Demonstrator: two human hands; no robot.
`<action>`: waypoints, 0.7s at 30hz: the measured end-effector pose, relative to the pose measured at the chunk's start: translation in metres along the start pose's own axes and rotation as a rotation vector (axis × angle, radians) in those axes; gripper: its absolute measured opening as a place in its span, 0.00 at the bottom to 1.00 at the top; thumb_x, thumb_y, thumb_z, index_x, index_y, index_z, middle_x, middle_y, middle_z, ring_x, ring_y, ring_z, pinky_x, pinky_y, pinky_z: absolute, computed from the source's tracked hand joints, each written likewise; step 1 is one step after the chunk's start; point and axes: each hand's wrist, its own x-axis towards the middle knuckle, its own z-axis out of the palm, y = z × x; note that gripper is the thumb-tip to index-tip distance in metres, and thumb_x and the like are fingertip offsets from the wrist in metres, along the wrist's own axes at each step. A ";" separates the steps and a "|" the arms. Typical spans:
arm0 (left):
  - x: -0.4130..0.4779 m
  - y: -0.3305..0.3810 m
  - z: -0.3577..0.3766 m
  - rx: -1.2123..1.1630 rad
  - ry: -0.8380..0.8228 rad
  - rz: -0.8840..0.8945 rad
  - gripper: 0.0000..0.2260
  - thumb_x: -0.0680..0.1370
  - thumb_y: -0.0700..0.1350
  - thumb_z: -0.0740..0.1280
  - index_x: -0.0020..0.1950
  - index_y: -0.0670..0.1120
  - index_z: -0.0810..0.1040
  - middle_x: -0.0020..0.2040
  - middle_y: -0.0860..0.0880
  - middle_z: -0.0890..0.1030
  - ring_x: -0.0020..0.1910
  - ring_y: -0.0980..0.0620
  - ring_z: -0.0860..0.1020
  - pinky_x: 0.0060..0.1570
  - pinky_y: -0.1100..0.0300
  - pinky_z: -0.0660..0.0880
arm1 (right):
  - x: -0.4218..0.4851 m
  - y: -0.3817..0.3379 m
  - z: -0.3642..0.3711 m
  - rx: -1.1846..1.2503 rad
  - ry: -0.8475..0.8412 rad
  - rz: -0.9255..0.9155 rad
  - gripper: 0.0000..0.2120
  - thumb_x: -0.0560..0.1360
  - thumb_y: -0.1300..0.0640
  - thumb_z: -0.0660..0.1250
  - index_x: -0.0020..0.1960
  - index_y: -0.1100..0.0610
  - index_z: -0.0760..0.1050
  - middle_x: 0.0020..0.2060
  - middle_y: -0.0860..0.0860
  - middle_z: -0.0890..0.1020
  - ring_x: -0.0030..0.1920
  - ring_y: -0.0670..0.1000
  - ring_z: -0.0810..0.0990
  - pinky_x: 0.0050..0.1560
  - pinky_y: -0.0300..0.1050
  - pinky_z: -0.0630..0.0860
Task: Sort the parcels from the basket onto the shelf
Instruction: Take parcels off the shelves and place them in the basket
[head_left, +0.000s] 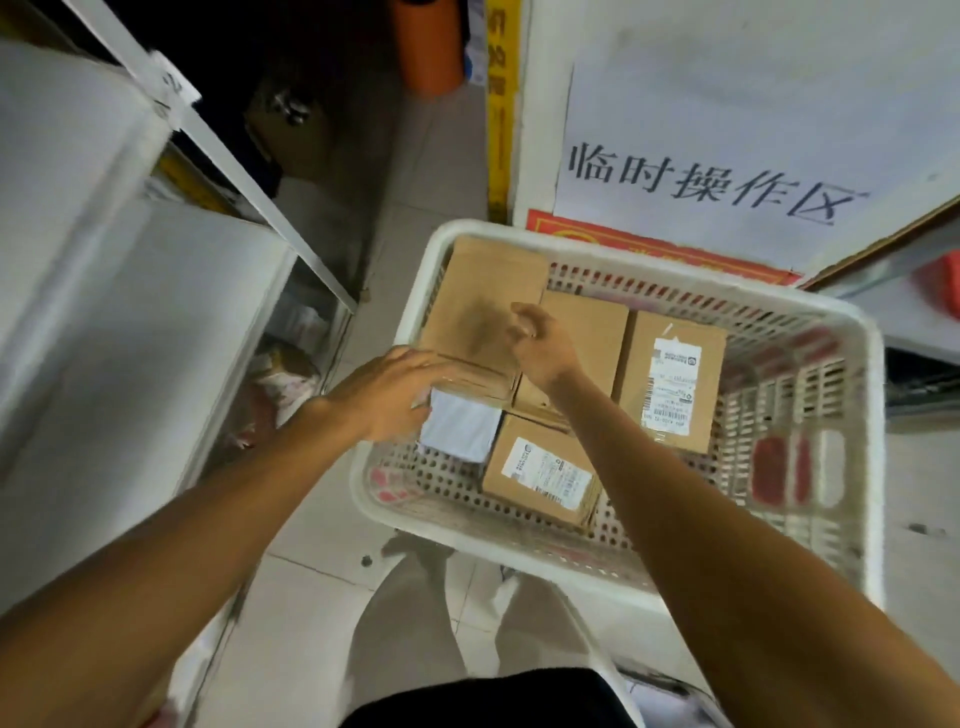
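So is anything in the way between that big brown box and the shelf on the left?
Only the basket rim: the brown box lies inside, so it must go up over it. The left hand rests on its near edge. Beyond the rim, nothing visible blocks the shelf.
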 end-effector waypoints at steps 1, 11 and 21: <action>-0.009 0.004 -0.008 -0.018 0.027 -0.055 0.27 0.77 0.43 0.66 0.74 0.54 0.62 0.74 0.51 0.64 0.71 0.48 0.62 0.69 0.49 0.64 | -0.005 -0.008 0.001 -0.129 -0.042 -0.038 0.18 0.80 0.60 0.61 0.70 0.57 0.69 0.67 0.57 0.73 0.59 0.52 0.73 0.50 0.38 0.73; -0.141 0.018 -0.094 -0.064 0.321 -0.491 0.24 0.78 0.52 0.64 0.73 0.53 0.64 0.69 0.46 0.71 0.65 0.42 0.69 0.62 0.48 0.70 | -0.082 -0.130 0.084 -0.666 -0.420 -0.529 0.24 0.77 0.50 0.68 0.71 0.53 0.69 0.66 0.55 0.76 0.66 0.57 0.73 0.63 0.44 0.68; -0.426 -0.008 -0.154 0.012 0.764 -0.795 0.25 0.79 0.51 0.62 0.75 0.54 0.61 0.73 0.49 0.67 0.69 0.46 0.67 0.69 0.55 0.63 | -0.266 -0.264 0.235 -0.632 -0.614 -1.211 0.23 0.77 0.50 0.67 0.70 0.53 0.70 0.69 0.51 0.72 0.68 0.50 0.69 0.63 0.35 0.63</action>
